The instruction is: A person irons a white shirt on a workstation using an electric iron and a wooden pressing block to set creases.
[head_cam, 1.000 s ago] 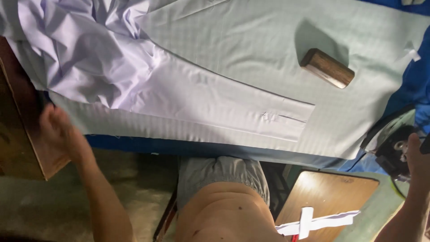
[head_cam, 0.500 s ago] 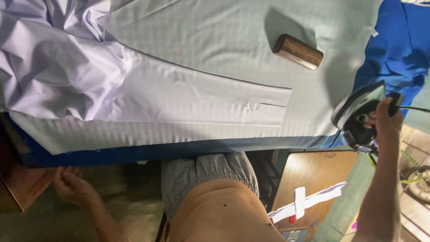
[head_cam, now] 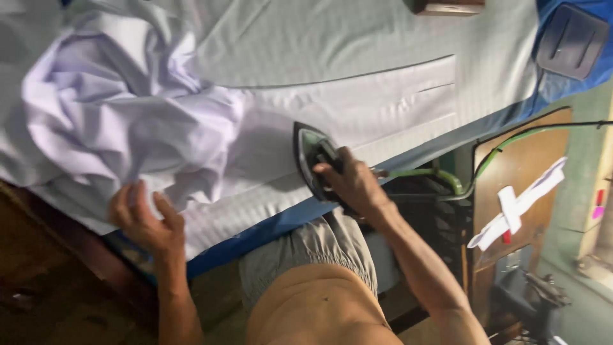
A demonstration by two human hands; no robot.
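Now the right hand point(head_cam: 350, 185) is closed around the handle of an iron point(head_cam: 314, 160), which sits flat on the sleeve point(head_cam: 357, 112) of a pale lilac shirt point(head_cam: 121, 121) at the near edge of the ironing table point(head_cam: 357, 38). The iron's long axis runs from near right to far left, with its pointed nose toward the far left, aimed at the bunched body of the shirt. Its cord point(head_cam: 511, 144), green along part of its run, trails off to the right from the heel of the iron, past a brown board point(head_cam: 530, 211) with white strips stuck to it.

The sleeve lies smoothed out along the table, its long axis running left to right, with the cuff end at the right and the shoulder end joining the crumpled heap on the left.

The left hand point(head_cam: 143, 220) is open, fingers spread, resting on the near edge of the crumpled cloth on the left side of the table, well apart from the iron.

A blue cover point(head_cam: 268, 233) shows along the near edge of the table under the pale green striped sheet. At the far right corner lies a dark pad point(head_cam: 571, 39), and a wooden block point(head_cam: 447, 6) sits at the far edge, cut off by the frame.
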